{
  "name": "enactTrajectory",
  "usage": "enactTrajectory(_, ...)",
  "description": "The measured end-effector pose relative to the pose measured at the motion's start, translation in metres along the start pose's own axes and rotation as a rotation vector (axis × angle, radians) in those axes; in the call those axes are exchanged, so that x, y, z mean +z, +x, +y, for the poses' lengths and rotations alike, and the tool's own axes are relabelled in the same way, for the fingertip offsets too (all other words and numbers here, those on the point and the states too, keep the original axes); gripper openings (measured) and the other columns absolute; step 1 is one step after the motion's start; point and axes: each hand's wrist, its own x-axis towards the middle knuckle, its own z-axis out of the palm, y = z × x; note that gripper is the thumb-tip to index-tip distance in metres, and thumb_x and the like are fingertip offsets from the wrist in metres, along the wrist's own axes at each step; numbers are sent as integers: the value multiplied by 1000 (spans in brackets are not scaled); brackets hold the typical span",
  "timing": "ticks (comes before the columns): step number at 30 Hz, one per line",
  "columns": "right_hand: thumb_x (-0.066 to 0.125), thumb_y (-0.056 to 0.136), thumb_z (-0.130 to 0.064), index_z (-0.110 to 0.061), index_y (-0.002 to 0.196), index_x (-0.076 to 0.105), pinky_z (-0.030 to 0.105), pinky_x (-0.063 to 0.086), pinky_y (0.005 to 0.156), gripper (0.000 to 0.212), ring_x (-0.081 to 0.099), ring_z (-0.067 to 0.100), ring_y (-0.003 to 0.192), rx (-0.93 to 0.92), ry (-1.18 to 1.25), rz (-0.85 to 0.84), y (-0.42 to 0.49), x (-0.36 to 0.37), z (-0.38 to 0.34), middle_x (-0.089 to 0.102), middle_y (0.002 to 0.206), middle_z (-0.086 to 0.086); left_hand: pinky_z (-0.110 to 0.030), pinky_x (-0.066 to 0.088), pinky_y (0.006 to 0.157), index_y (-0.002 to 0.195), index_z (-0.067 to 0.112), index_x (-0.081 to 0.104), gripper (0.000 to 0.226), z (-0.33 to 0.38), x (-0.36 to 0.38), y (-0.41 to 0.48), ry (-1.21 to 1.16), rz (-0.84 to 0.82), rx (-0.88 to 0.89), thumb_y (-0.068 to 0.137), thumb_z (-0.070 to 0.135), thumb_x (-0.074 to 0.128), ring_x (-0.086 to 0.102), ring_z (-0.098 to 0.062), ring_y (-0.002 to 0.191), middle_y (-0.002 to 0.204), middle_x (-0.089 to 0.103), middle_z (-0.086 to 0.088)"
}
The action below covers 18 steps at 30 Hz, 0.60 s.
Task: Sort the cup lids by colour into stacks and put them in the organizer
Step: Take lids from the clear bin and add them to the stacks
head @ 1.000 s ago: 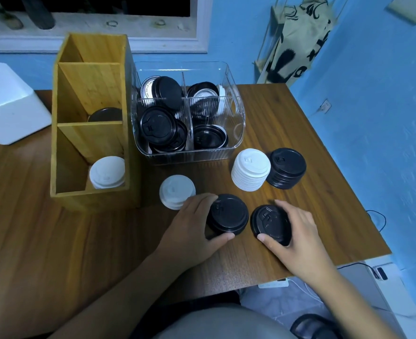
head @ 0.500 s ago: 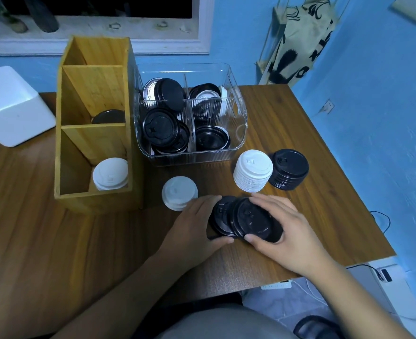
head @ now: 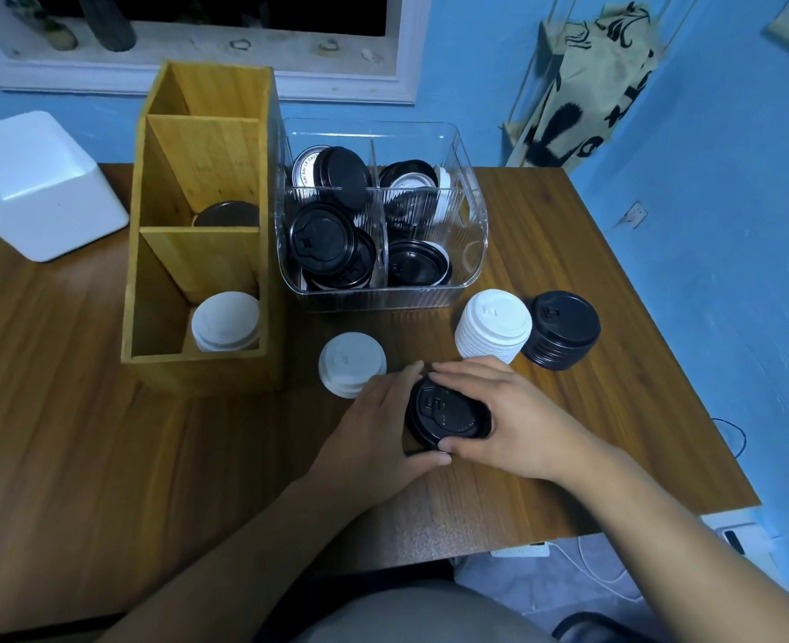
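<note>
Black lid stack (head: 448, 413) now merged, L hand (head: 374, 429) + R hand (head: 517, 424) grips both round it

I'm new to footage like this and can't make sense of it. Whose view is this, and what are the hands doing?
No machine here: a person wears a wide-angle camera on the head, so you look forward and down at their own hands. On the table stand a wooden organizer, with white lids in its nearest compartment, and a clear bin of unsorted lids. Loose on the table sit a short white stack, a taller white stack and a black stack beside it. The left hand and right hand curl round a stack of black lids between them.
</note>
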Motion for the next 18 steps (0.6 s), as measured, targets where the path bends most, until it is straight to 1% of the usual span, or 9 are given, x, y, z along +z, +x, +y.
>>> enactTrajectory(4, 80, 77, -56, -24, 146, 51, 23, 30, 116, 82, 42, 6, 137, 21, 6, -1, 1, -3, 0, 50, 149, -10, -14, 19, 110, 155, 15, 34, 103, 2, -1, 0, 3, 1, 4, 74, 55, 83, 37, -8, 133, 146, 48, 1)
enactTrajectory(7, 77, 74, -62, -25, 144, 55, 25, 33, 116, 82, 45, 4, 135, 43, 28, 11, -1, -3, -1, 53, 147, -11, -22, 25, 110, 152, 15, 38, 97, 2, -1, 1, 15, 6, 28, 75, 60, 77, 42, -10, 131, 143, 52, 2)
enactTrajectory(11, 74, 72, -68, -24, 141, 58, 22, 34, 114, 83, 48, 3, 132, 74, 20, 42, -4, -1, -3, 55, 145, -10, -23, 27, 108, 148, 13, 43, 95, 2, -1, 2, 35, 5, 6, 74, 64, 74, 39, -9, 130, 138, 56, 2)
enactTrajectory(13, 76, 71, -66, -23, 141, 57, 21, 33, 114, 84, 48, 4, 132, 90, 25, 45, -4, 1, -4, 54, 145, -10, -25, 32, 106, 145, 13, 47, 93, 3, -2, 3, 41, -4, 10, 73, 63, 76, 41, -11, 127, 135, 59, 3)
enactTrajectory(15, 80, 72, -61, -23, 140, 57, 25, 36, 114, 81, 48, 4, 133, 98, 38, 38, -3, 2, -4, 53, 145, -11, -29, 38, 106, 143, 12, 50, 92, 3, -3, 3, 49, -6, 18, 71, 63, 77, 44, -12, 125, 133, 60, 4)
enactTrajectory(18, 80, 72, -58, -24, 135, 57, 32, 43, 109, 75, 48, 6, 131, 102, 49, 20, -1, 5, -4, 52, 139, -14, -30, 37, 110, 142, 9, 53, 95, 2, -2, 2, 70, 8, 10, 71, 67, 76, 44, -14, 130, 142, 57, 1)
